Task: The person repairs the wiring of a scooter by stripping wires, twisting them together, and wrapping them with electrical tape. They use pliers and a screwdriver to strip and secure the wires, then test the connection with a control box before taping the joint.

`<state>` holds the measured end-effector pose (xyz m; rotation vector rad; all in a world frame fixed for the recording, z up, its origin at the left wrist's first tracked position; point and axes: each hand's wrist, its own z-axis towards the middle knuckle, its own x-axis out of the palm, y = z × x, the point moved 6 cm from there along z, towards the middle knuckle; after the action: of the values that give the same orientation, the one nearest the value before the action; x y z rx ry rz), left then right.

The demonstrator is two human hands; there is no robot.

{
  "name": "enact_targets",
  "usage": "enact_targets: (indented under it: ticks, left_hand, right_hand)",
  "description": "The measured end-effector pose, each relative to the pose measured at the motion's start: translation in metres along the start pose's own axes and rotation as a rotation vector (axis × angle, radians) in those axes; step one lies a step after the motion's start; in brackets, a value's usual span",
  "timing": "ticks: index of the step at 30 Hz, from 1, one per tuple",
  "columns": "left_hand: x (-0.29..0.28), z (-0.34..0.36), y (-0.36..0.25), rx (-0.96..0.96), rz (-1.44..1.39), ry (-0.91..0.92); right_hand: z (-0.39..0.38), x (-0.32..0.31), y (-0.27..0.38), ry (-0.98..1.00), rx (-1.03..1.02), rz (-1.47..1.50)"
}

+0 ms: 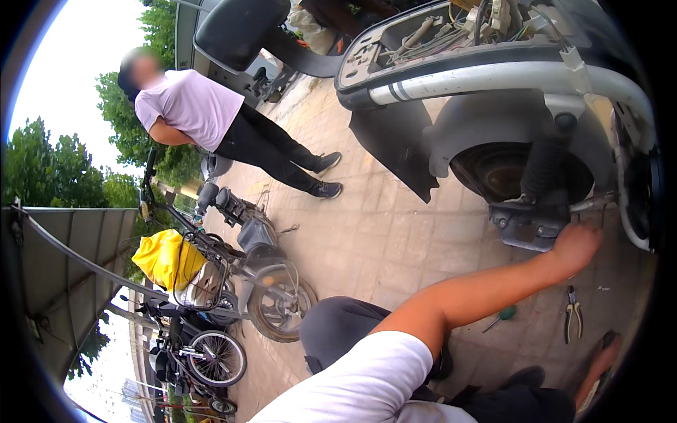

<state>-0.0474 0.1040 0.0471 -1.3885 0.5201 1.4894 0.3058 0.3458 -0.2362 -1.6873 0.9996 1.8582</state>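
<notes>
My left hand (580,248) reaches across from a white sleeve to the lower right of the vehicle's wheel area. Its fingers look curled, and what they hold, if anything, is hidden. Beside it is a grey metal bracket (527,229) below a black shock absorber (546,166) and the wheel (497,175). On the paving below lie pliers (574,315) with dark and light handles, jaws up, and a screwdriver (505,312) with a green handle. A strip of skin shows at the right rim; whether it is my right hand I cannot make out.
A partly stripped vehicle body (493,77) with exposed wires (451,32) fills the upper right. A dark flap (395,144) hangs near the wheel. To the left, a person (190,113) stands by a parked electric bike (257,247) with a yellow bag (169,257) in its basket. Another bicycle (215,358) is behind.
</notes>
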Motion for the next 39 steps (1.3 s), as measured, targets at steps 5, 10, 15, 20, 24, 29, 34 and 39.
enact_targets:
  ticks: [5,10,15,20,24,29,34,39]
  left_hand:
    - [-0.036,0.023,-0.012,0.156,0.065,0.207]
    - [-0.078,0.002,0.035,-0.027,-0.028,0.097]
    - [-0.068,-0.024,-0.01,-0.209,-0.46,0.208]
    - [-0.073,-0.054,-0.018,-0.122,-0.618,0.187]
    - [-0.076,-0.057,-0.023,0.09,-0.379,0.194]
    - [-0.071,-0.058,-0.029,0.179,-0.207,0.168]
    - [-0.063,-0.056,-0.019,-0.008,-0.394,0.187]
    - [-0.035,-0.064,0.013,-0.701,-1.021,0.442]
  right_hand:
    - [-0.002,-0.106,0.132,0.083,0.22,0.714]
    - [-0.002,-0.157,0.315,0.381,-0.042,1.824]
    - [-0.015,-0.182,0.323,0.415,-0.112,1.946]
    - [-0.022,-0.185,0.342,0.326,-0.374,1.679]
    - [-0.019,-0.198,0.347,0.246,-0.459,1.37]
    - [-0.017,-0.196,0.341,0.242,-0.432,1.364]
    - [-0.021,-0.189,0.34,0.507,-0.235,1.681]
    - [-0.014,-0.167,0.34,0.653,-0.193,1.95]
